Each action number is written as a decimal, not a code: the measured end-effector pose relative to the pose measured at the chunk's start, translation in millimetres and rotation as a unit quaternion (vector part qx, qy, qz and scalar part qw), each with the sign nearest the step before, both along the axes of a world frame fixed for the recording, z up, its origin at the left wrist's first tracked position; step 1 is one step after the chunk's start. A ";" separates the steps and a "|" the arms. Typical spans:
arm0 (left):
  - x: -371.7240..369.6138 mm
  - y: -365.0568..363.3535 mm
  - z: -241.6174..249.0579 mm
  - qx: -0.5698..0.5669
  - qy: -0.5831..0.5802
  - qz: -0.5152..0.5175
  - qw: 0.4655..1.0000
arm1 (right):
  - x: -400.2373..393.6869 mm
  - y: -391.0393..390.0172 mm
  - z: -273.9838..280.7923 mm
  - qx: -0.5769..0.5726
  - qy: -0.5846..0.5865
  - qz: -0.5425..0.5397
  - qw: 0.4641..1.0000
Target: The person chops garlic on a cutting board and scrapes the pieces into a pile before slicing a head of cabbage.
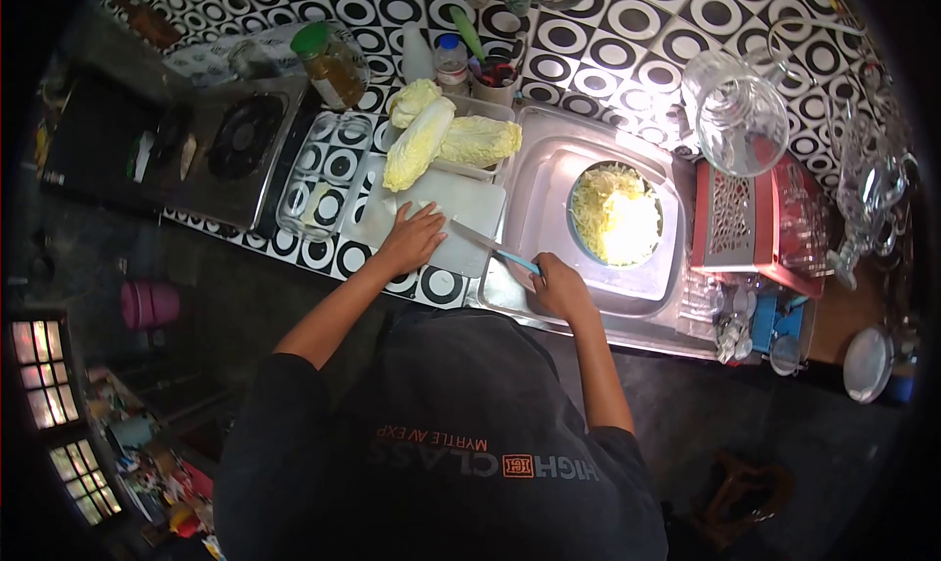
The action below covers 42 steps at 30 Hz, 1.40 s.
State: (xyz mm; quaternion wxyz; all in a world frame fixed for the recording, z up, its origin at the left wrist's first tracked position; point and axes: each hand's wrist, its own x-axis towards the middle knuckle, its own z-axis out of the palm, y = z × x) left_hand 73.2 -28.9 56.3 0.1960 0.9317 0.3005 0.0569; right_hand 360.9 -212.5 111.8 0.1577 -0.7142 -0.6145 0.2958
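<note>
My left hand (414, 240) lies on the white cutting board (470, 200), fingers spread, with a small pale piece near the fingertips; whether it presses on anything more I cannot tell. My right hand (559, 285) grips the knife (517, 260) by its blue handle, the blade pointing left over the board towards my left hand. Behind the board, heads of napa cabbage (421, 145) rest in and across a clear container (480, 163). A round bowl of shredded cabbage (616, 215) stands in the sink to the right, partly washed out by bright light.
An empty glass dish (323, 174) lies left of the board, beside the stove (230, 140). Jars and bottles (451, 63) stand behind the cabbages. Right of the sink (537, 179) are a large glass jar (735, 115) and a red dish rack (755, 223).
</note>
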 end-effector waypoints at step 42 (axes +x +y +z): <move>-43.3 17.4 -13.1 -0.093 -0.284 0.341 0.891 | -79.0 -29.7 -33.0 -0.005 0.182 -0.072 0.981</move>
